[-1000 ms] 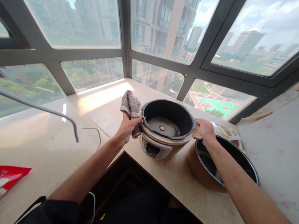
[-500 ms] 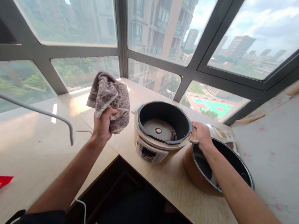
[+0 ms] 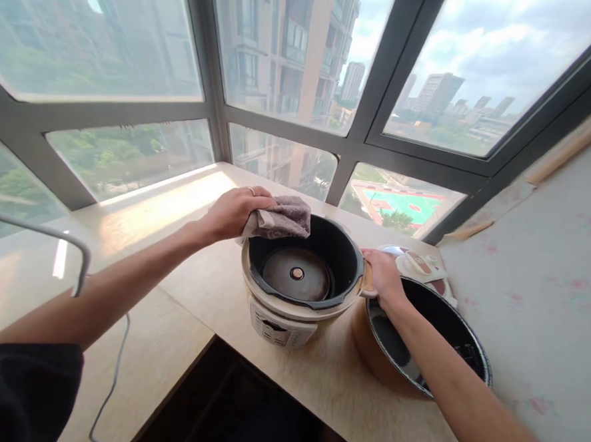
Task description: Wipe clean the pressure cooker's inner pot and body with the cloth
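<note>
My left hand (image 3: 236,212) is closed on a folded grey-brown cloth (image 3: 283,218), held at the far left rim of an electric pressure cooker (image 3: 281,328). Whether the cloth presses on the rim I cannot tell. The cooker stands lidless, so its dark inside and the round heating plate (image 3: 282,273) show. On its right side, my right hand (image 3: 385,274) grips the light brown side handle (image 3: 368,277). Under my right forearm sits the inner pot (image 3: 368,345), black inside and brown outside, partly covered by the arm.
Behind the inner pot lies a white and brown lid-like part (image 3: 425,265). A grey cable (image 3: 116,363) runs over the pale counter (image 3: 179,327), and a grey curved tube (image 3: 80,254) juts in at left. Windows border the back; a floral wall (image 3: 560,317) stands at right.
My left hand has brought the cloth from the air left of the cooker rightward and down to its rim. My right hand stays on the handle. The view has shifted right.
</note>
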Tool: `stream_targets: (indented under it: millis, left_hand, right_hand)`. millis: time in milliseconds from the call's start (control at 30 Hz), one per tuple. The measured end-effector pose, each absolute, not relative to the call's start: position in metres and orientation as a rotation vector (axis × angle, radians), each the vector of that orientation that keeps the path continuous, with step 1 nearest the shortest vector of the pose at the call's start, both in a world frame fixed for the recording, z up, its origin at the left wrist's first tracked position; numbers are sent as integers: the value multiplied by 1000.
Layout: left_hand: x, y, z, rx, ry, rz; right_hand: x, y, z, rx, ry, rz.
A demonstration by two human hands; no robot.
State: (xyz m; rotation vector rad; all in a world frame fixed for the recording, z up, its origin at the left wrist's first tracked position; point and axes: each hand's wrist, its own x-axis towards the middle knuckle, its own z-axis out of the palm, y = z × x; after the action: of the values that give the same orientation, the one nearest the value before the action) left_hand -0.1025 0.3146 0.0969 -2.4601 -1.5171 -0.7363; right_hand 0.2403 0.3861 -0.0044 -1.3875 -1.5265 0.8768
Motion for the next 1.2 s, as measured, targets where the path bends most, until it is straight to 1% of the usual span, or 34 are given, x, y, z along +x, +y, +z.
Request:
stream_targets:
  millis: [100,233,333,533,733,833,967,1133,1200]
  left_hand:
    - [-92,328,100,-2465,-1331,-275]
    - [-74,338,98,-2582,-1028,55]
    - [-61,343,91,-2691,-867,225]
    - [-38,343,77,-2581,-1030,378]
    - [-20,341,66,-2559,-1132,721]
    - [-12,342,71,-2556,-1113,925]
    - [2,342,81,-2576,-1111,1112]
    - [13,347,93,-2625,-1228,1320]
    - [10,355,98,-2734,-1326,1398]
  right_hand:
    - [239,384,-2,-1396,-1473,950]
    - [237,381,1,-1399,-1443,974]
    - [237,381,1,-1401,-1429,1011]
    - [237,381,0,-1381,-1376,1072]
    - [238,380,0,-1375,-1394,1057]
    - [237,380,0,-1378,-1373,1066]
    - [237,379,1,-1371,-1378,1043]
    - [236,380,2,-1382,-1359,1052]
    - [236,380,2,-1377,-1360,1056]
